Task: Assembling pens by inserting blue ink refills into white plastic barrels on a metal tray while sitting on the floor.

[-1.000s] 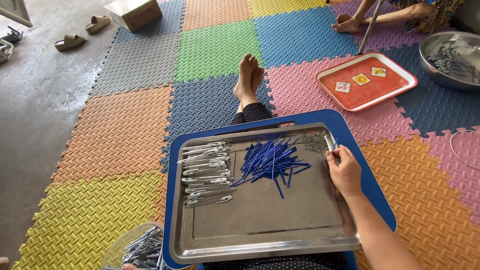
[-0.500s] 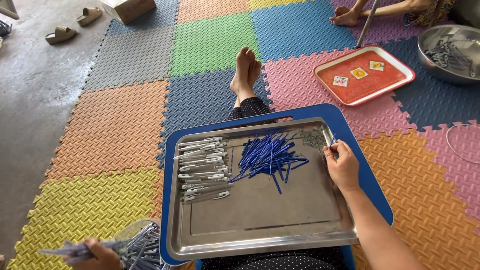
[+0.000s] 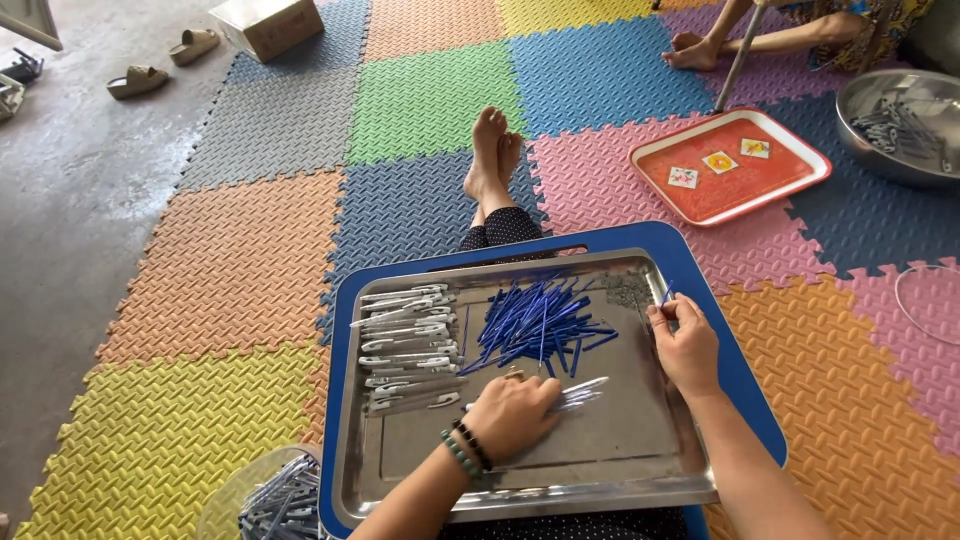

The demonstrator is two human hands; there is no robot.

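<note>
A steel tray [image 3: 640, 470] lies on a blue board [image 3: 700, 260] across my lap. On it sit a pile of thin blue refills [image 3: 540, 322] and a row of white pen barrels [image 3: 405, 345] at the left. My left hand [image 3: 512, 415], with a bead bracelet, rests on the tray and grips a bunch of clear pen barrels [image 3: 580, 392] whose tips stick out to the right. My right hand [image 3: 682, 345] is at the tray's right side, pinching a single blue refill [image 3: 665, 295] between its fingertips.
A clear bowl of more pen barrels [image 3: 275, 500] sits at my lower left. A red tray [image 3: 730, 165], a steel bowl [image 3: 900, 120] and another person's feet [image 3: 695, 50] are at the upper right. Coloured foam mats cover the floor; sandals [image 3: 140, 80] and a box [image 3: 265, 25] lie far left.
My left hand came up from the bowl at lower left with a bunch of barrels and now lies on the tray. My right hand stayed at the tray's right side.
</note>
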